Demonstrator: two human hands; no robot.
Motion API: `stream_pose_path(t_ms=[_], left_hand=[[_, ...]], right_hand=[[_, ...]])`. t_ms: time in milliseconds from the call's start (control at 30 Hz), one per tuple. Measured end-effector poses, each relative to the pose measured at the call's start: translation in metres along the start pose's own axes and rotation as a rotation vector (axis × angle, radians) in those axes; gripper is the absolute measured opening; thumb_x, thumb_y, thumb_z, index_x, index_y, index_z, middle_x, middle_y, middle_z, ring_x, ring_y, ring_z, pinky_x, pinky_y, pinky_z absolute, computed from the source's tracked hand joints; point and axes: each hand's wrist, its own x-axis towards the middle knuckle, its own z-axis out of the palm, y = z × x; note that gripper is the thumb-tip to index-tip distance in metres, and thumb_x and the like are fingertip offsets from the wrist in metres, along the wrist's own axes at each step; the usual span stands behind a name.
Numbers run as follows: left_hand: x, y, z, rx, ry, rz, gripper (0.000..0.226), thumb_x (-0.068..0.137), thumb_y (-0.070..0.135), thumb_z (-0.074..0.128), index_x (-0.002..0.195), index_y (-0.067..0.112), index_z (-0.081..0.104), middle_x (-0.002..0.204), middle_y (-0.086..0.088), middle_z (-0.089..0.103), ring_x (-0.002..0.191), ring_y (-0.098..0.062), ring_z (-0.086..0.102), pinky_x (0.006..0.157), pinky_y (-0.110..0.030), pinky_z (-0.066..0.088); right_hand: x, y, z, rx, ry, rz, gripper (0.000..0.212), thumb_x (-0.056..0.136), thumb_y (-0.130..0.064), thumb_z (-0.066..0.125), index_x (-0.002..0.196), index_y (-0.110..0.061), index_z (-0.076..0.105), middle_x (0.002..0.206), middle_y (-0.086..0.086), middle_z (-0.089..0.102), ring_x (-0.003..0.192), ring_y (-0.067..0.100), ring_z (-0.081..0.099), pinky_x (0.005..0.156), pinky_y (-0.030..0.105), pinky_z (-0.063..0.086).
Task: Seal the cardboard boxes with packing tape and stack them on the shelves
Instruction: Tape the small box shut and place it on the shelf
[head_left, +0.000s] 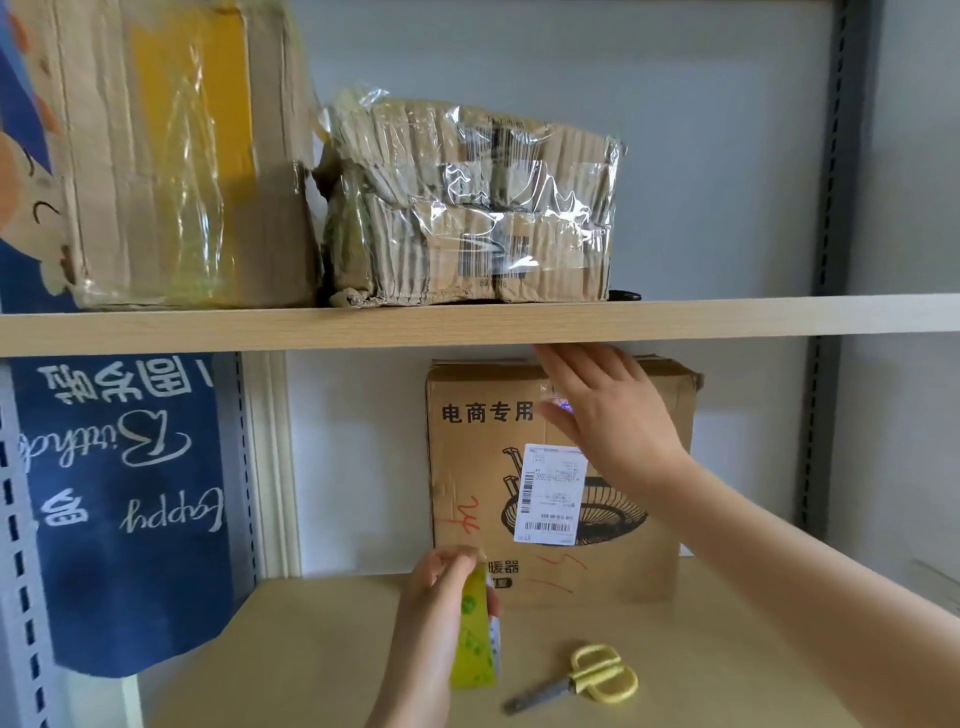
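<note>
On the lower shelf (311, 649) stands a printed box (467, 467), right hand (608, 415) flat on it, left hand's (436, 597) grip grasping yellow tape (474, 639).

Scissors (582, 679) lie before the box (561, 478); banner (124, 509) hangs left.

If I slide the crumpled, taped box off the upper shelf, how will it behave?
The crumpled box probably flexes, since its cardboard is creased and torn. Its glossy tape wrap may feel slippery. Sitting flat on the upper shelf, it seems unlikely to tip.
</note>
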Motion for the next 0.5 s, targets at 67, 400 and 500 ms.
stream_pose_path(t_ms=[67, 400, 500], left_hand=[[-0.006, 0.002, 0.001, -0.012, -0.010, -0.001, 0.016, 0.095, 0.024, 0.058, 0.098, 0.011, 0.066, 0.061, -0.013, 0.068, 0.050, -0.015, 0.063, 0.042, -0.014, 0.043], [-0.035, 0.022, -0.046, -0.195, 0.150, 0.147, 0.019, 0.095, 0.020, 0.059, 0.085, 0.021, 0.075, 0.059, -0.005, 0.066, 0.052, -0.015, 0.062, 0.068, -0.033, 0.049], [-0.037, 0.025, -0.073, -0.238, 0.242, 0.150, 0.021, 0.090, 0.022, 0.062, 0.074, 0.027, 0.075, 0.057, -0.001, 0.065, 0.052, -0.016, 0.061, 0.071, -0.034, 0.048]], right_hand=[[0.015, 0.005, 0.016, -0.013, -0.205, 0.105, 0.053, 0.098, -0.043, 0.050, 0.146, -0.021, 0.047, 0.142, -0.001, 0.056, 0.132, 0.023, 0.049, 0.106, 0.039, 0.041], [-0.068, -0.021, -0.022, 0.125, 0.301, -0.018, 0.027, 0.089, -0.024, 0.074, 0.113, -0.010, 0.075, 0.120, 0.000, 0.071, 0.109, 0.020, 0.067, 0.085, 0.034, 0.053], [-0.133, -0.042, -0.039, 0.094, 0.280, -0.073, 0.027, 0.092, -0.024, 0.071, 0.115, -0.009, 0.071, 0.122, 0.002, 0.069, 0.097, 0.024, 0.065, 0.080, 0.035, 0.049]])
